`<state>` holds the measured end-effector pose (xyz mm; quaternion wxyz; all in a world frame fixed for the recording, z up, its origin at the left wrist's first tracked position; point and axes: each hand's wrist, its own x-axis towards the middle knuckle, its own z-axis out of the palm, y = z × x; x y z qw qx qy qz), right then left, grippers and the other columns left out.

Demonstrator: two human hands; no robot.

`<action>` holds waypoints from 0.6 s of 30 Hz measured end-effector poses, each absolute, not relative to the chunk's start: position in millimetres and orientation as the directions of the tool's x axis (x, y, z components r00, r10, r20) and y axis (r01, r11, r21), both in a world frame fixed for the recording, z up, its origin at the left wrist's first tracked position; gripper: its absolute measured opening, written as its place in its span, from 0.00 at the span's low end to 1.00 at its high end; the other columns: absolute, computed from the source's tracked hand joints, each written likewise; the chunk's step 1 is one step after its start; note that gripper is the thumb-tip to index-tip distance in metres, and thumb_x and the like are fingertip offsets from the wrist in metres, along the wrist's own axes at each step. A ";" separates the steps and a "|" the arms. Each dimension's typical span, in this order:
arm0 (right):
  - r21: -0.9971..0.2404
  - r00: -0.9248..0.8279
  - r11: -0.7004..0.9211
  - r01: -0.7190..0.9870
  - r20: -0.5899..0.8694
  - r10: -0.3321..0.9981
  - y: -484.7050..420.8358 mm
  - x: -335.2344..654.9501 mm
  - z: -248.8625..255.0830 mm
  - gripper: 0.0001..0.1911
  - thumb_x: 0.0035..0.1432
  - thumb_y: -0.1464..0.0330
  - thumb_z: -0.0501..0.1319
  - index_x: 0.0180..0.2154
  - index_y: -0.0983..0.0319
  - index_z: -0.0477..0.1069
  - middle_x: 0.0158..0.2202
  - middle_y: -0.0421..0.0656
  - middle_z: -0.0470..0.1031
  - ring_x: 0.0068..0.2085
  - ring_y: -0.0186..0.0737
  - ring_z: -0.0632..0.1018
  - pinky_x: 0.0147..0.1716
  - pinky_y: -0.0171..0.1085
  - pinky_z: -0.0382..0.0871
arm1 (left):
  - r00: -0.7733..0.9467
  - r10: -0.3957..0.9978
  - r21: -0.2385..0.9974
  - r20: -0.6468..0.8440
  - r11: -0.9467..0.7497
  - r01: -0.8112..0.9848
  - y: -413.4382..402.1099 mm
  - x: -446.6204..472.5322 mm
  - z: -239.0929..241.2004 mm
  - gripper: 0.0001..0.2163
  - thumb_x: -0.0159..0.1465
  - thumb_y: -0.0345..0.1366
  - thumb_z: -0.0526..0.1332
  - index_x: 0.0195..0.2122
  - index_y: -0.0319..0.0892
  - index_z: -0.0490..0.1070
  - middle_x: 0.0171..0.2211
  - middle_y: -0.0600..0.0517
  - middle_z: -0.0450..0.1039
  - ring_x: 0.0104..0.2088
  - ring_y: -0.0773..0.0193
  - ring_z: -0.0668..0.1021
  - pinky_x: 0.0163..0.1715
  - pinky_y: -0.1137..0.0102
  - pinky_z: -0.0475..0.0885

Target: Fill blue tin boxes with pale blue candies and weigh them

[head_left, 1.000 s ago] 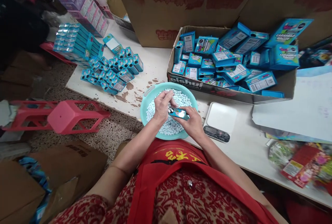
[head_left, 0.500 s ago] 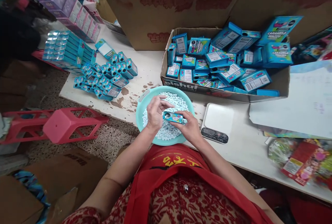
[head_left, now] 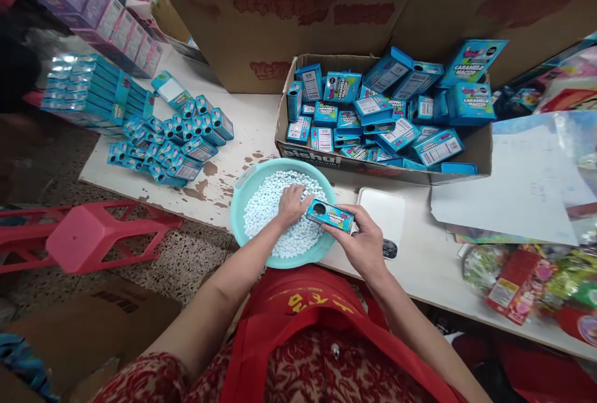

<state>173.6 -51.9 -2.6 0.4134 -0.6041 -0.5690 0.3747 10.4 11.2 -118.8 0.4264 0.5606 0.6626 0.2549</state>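
My right hand (head_left: 361, 235) grips a small blue candy box (head_left: 330, 215) printed "Caramelo Macizo", tilted over the right side of a turquoise basin (head_left: 237, 213). A round dark hole shows at the box's left end. Many small white candies (head_left: 265, 204) lie in the basin. My left hand (head_left: 293, 205) is down on them, thumb apart from the fingers, just left of the box. Its fingertips are partly hidden, and I cannot make out any candies in its grasp. Beside my right hand lies a white scale (head_left: 389, 209), its dark display partly covered by the hand.
A low carton (head_left: 415, 178) of blue candy boxes stands behind the basin. More small boxes (head_left: 172, 148) and a wrapped stack (head_left: 88, 92) sit at the left. Paper sheets (head_left: 508, 185) and colourful packets (head_left: 517, 285) lie right. A red stool (head_left: 88, 238) stands left of the table.
My left hand has dropped from above the box onto the candies. My right hand has shifted right with the box, now tilted and clear of the left hand. The view has swung slightly.
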 end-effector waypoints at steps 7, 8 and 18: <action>-0.913 0.021 -0.009 0.409 -0.001 1.000 -57.5 162.6 -16.1 0.16 0.49 0.60 0.67 0.40 0.57 0.71 0.39 0.43 0.75 0.41 0.45 0.75 0.42 0.43 0.69 | -0.111 0.915 0.818 -0.388 0.398 0.415 -16.3 -20.0 -102.4 0.07 0.50 0.38 0.62 0.23 0.44 0.65 0.24 0.53 0.65 0.31 0.60 0.72 0.34 0.67 0.66; -0.909 0.023 -0.020 0.417 -0.011 1.000 -57.9 162.3 -18.4 0.16 0.49 0.60 0.67 0.40 0.57 0.71 0.39 0.43 0.75 0.41 0.45 0.75 0.42 0.43 0.69 | -0.142 0.904 0.824 -0.403 0.426 0.374 -16.8 -23.1 -98.8 0.08 0.52 0.41 0.61 0.24 0.44 0.64 0.23 0.54 0.63 0.27 0.62 0.71 0.30 0.69 0.66; -0.771 -0.166 0.111 0.627 0.007 0.986 -52.4 142.0 -35.2 0.13 0.52 0.63 0.65 0.41 0.57 0.71 0.38 0.46 0.75 0.41 0.49 0.74 0.39 0.46 0.68 | -0.176 0.889 0.823 -0.422 0.294 -0.486 -14.8 -10.5 -14.0 0.12 0.52 0.42 0.62 0.30 0.44 0.61 0.23 0.57 0.66 0.21 0.70 0.71 0.19 0.75 0.65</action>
